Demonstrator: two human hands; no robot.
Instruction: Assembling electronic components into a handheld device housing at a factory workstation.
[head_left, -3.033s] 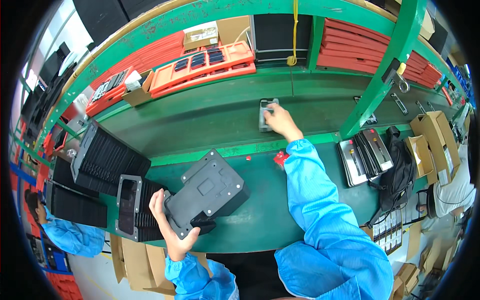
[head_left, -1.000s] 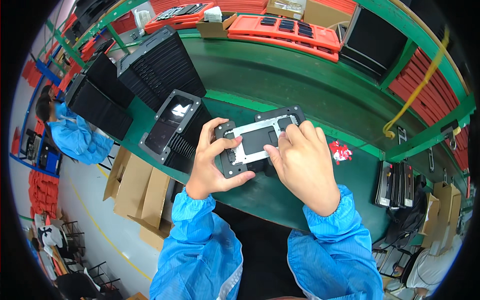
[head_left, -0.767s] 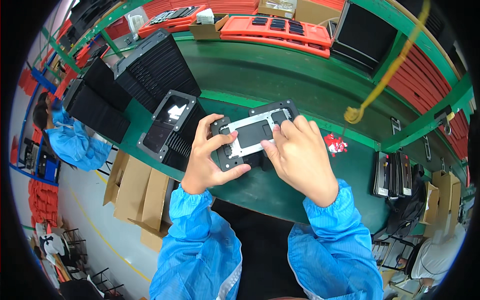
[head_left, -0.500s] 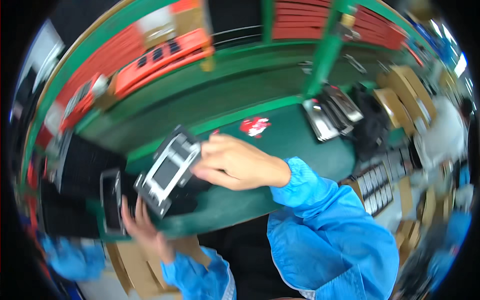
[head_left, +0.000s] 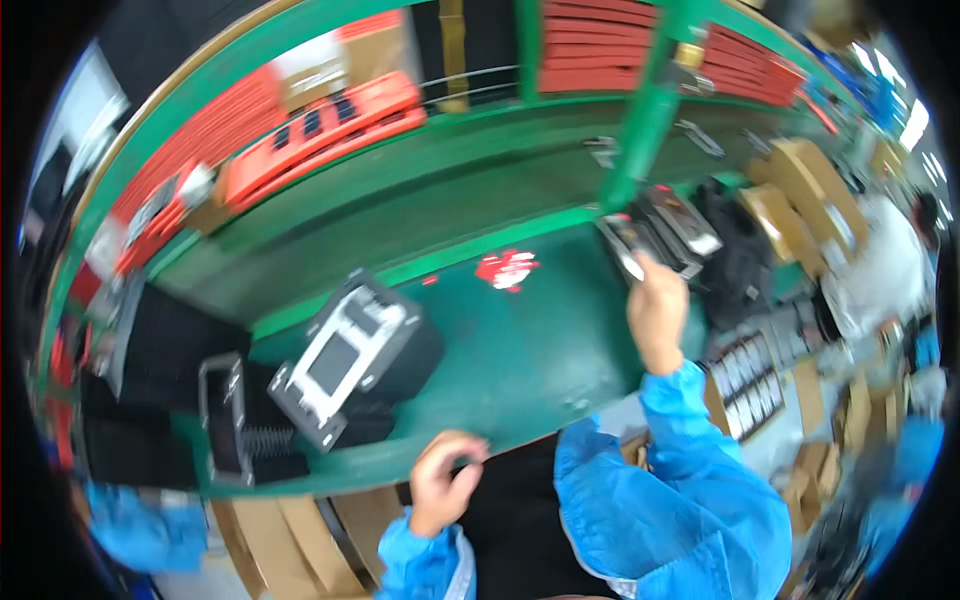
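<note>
Blue sleeves [head_left: 690, 500] end in two bare hands. The left hand [head_left: 448, 482], loosely curled with thumb and fingers apart, is empty near the table's [head_left: 530, 370] near edge. Beyond it, leftward, a silver phone-shaped frame [head_left: 354, 331] lies on a black block fixture [head_left: 412, 350]. The right hand [head_left: 658, 308] has its fingertips at the near end of the leftmost slim panel [head_left: 617, 243]; blur hides whether it grips. Left of that hand are red-and-white scraps [head_left: 507, 269].

Legible text, numbers, signs: none I can read from my remote head view. One entry: cardboard box [head_left: 818, 190], right side, bearing a pale label-like patch [head_left: 839, 221]; blurred, any print unreadable to me.
</note>
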